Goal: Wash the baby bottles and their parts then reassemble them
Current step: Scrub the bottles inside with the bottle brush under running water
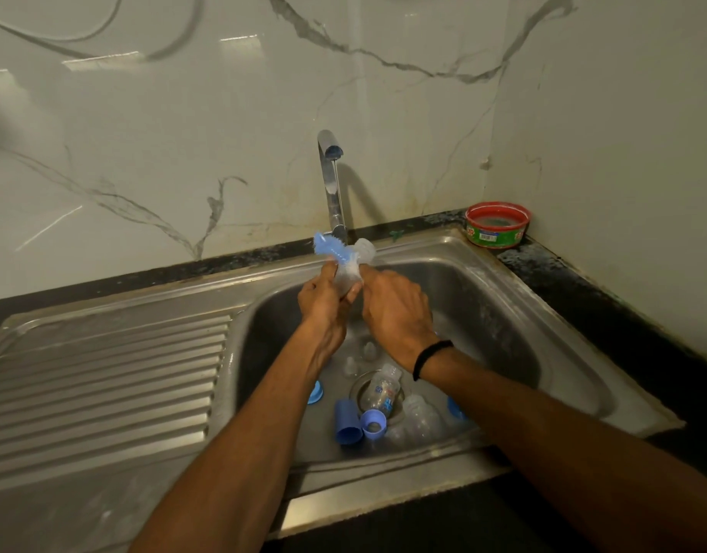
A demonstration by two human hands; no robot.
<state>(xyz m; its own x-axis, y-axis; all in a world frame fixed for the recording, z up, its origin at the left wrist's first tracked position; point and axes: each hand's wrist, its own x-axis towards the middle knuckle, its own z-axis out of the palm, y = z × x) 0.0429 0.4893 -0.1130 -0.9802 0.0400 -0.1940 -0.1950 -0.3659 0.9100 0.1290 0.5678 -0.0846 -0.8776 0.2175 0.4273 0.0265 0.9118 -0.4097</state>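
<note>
Bottle (361,255): clear, held tilted above the sink basin, just below and in front of the tap, open mouth up and to the right.
Brush (327,247): blue, bristled head sticking out up and left of the bottle, touching it; handle hidden between the hands.
Left hand (323,303): fingers curled round the bottle's lower body.
Right hand (395,309): back toward the camera, fingers bent, tips at the bottle's side; grip cannot be told.
Second bottle (381,393): clear with print, lying over the drain.
Cap (345,423): blue, lying on its side on the basin floor, just beside a blue ring (373,424).
Teats (369,350): clear, on the basin floor below the hands.
Sink (503,281): steel, with ribbed drainboard (104,377) on the left.
Tap (331,185): chrome, thin stream running.
Tub (497,225): red and green, on the counter in the right corner.
</note>
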